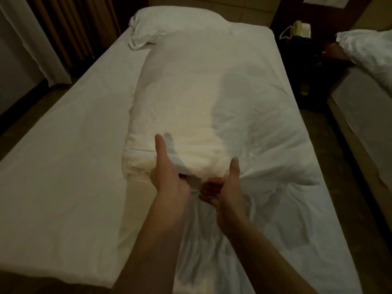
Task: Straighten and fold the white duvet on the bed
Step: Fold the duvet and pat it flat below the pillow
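Both hands, left hand (167,177) and right hand (222,187), grip the duvet (191,98) edge on the bed (63,155), fingers curled underneath.

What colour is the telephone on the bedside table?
The telephone looks cream or off-white, with a coiled pale cord, on the dark bedside table; the head view shows it.

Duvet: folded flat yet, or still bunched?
Bunched. The duvet lies in a rumpled lengthwise heap; both hands grip its near end.
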`<state>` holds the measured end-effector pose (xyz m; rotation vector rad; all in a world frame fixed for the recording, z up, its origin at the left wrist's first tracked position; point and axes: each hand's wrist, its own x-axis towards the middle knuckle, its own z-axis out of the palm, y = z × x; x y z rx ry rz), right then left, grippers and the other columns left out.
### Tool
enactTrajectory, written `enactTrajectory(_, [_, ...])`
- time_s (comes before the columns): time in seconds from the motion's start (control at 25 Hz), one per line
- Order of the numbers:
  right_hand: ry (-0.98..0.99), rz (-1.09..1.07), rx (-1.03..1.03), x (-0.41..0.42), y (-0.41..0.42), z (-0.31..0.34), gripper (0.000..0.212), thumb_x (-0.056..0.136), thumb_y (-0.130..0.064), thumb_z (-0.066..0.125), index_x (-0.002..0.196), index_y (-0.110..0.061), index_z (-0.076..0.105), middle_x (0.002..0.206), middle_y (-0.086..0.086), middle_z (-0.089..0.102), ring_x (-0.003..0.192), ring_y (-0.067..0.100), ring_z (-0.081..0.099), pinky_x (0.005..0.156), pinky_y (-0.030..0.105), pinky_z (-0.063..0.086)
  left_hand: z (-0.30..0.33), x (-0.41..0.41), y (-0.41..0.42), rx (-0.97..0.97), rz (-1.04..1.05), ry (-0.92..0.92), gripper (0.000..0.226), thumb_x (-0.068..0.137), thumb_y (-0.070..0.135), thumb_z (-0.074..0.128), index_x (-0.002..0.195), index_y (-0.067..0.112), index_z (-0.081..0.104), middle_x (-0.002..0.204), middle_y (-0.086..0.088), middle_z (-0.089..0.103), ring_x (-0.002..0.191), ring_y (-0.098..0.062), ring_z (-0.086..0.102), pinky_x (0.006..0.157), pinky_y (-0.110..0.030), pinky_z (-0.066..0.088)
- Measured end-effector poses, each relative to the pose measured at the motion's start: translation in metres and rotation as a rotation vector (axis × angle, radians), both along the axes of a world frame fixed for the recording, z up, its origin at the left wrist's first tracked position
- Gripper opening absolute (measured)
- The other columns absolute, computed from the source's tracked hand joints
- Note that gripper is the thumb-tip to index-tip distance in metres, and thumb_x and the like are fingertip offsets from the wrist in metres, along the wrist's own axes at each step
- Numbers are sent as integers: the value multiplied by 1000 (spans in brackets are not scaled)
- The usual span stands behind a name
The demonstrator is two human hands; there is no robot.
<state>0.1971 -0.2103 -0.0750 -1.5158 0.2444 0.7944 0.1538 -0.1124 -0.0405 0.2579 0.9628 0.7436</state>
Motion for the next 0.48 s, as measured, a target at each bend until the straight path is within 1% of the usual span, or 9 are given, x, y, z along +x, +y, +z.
enactTrajectory(0.04, [183,-45,98,1,6,10,80,87,-84,31,95,-13,67,92,15,67,95,37,66,91,52,51,0,10,14,-56,-6,-15,83,62,74,74,125,22,62,124,-7,66,109,-34,65,90,-52,53])
enactTrajectory(0.08, [299,-97,203,7,10,19,80,86,-84,32,105,-14,67,104,17,68,107,42,62,100,57,44,0,16,21,-82,-19,-32,78,72,73,67,131,23,57,128,-8,62,113,-35,61,88,-52,52])
enactTrajectory(0.12, [365,-148,304,16,14,27,80,84,-84,34,111,-16,66,115,18,67,114,45,58,105,60,39,0,22,25,-91,-3,-41,70,78,68,66,132,23,56,128,-9,62,112,-35,62,84,-53,53])
enactTrajectory(0.16, [398,-197,398,28,18,37,78,83,-83,38,116,-18,66,122,19,67,117,46,58,107,61,38,1,25,28,-72,56,-29,64,79,61,70,127,21,59,124,-10,65,106,-34,65,80,-53,56])
enactTrajectory(0.2, [422,-237,502,39,21,48,76,83,-81,45,120,-18,65,125,20,67,117,45,60,104,61,42,5,26,33,-13,139,-9,59,76,56,77,119,19,62,118,-9,69,99,-32,69,78,-53,58])
enactTrajectory(0.28, [418,-246,613,53,35,62,68,84,-74,55,126,-22,66,123,15,70,114,38,65,95,54,52,13,25,45,142,234,-64,56,72,49,84,113,16,66,111,-6,73,94,-29,72,80,-53,59])
enactTrajectory(0.36, [348,-268,611,48,53,52,60,89,-68,56,128,-23,66,126,8,70,113,30,66,94,46,54,8,20,50,210,246,-117,53,75,46,82,115,16,66,113,-5,73,98,-27,72,84,-49,58])
enactTrajectory(0.4, [301,-274,547,41,60,39,63,87,-67,60,127,-20,65,128,7,69,112,28,68,96,46,54,-3,15,47,213,260,-65,46,77,43,80,111,15,67,114,-6,73,99,-25,72,85,-46,58])
enactTrajectory(0.48, [254,-365,296,25,62,1,76,67,-71,78,112,-11,65,120,6,71,98,26,72,90,48,59,-36,-2,35,149,277,134,33,81,39,78,101,16,66,115,-6,72,92,-18,73,82,-40,59])
